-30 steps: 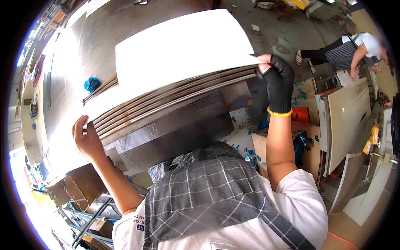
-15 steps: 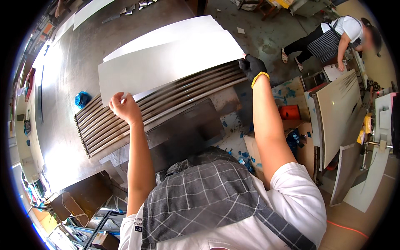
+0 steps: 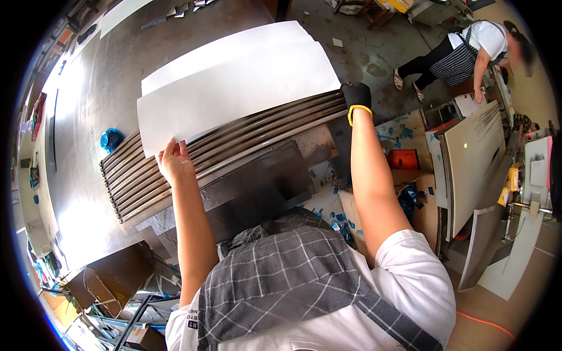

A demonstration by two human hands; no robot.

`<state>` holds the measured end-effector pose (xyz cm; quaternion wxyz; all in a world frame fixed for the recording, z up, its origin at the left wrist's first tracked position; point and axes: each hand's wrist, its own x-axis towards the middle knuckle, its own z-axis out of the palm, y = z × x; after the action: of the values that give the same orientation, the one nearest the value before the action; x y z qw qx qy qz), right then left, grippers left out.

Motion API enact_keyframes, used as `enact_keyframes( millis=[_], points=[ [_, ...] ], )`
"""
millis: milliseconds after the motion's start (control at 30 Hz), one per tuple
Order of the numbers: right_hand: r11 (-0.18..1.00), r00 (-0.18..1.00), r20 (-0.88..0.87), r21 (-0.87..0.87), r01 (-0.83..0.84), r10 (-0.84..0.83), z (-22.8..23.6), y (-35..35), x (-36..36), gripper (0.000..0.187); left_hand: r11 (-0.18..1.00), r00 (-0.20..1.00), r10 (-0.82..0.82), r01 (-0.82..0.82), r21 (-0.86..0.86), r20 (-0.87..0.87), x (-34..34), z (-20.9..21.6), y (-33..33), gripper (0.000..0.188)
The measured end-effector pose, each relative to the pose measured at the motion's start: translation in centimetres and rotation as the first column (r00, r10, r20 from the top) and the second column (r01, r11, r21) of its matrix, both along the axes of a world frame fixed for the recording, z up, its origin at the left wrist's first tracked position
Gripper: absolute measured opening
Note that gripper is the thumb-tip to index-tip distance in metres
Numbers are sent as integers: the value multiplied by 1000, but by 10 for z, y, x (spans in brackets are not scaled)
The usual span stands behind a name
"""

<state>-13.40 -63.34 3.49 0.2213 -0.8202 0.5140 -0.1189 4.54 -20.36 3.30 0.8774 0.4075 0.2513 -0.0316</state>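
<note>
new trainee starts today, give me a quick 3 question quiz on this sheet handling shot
1. True or false: the left hand is gloved.
2. Which hand grips the right end of the white sheet? A) right hand B) a co-worker's hand
3. What lies under the white sheet?

Key:
1. False, it is bare; only the right hand wears a black glove.
2. A
3. A stack of metal sheets on the steel table.

The large white rectangular sheet (image 3: 234,88) looks smooth and matt, like film-covered panel, lying on a stack of long brushed-metal panels (image 3: 222,155) whose edges gleam dully. The broad steel worktop (image 3: 88,117) is glossy with bright glare. The right hand (image 3: 356,95) wears a black knitted cloth glove with a yellow cuff; the left hand (image 3: 173,162) is bare.
</note>
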Motion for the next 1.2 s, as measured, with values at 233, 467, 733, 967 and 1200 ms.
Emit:
enact_keyframes(
  millis=[233,467,733,967,1200],
  points=[
    [997,999,-15,75,31,-30,-10,-8,-4,27,1000,1000,-9,9,19,21,-8,3,2,24],
    [999,996,-80,17,45,-44,0,-3,2,19,999,998,-38,36,35,51,-8,-9,8,22],
    [997,997,-13,-25,-75,75,-47,-43,-12,33,907,988,-145,152,394,-46,-4,-1,42,11],
    [976,962,-163,12,-219,218,-39,-45,-14,33,622,923,-335,366,692,-188,11,13,87,16],
    [979,963,-177,82,-189,201,-31,-40,-9,35,89,896,-383,278,956,-225,23,-12,102,29]
  ],
)
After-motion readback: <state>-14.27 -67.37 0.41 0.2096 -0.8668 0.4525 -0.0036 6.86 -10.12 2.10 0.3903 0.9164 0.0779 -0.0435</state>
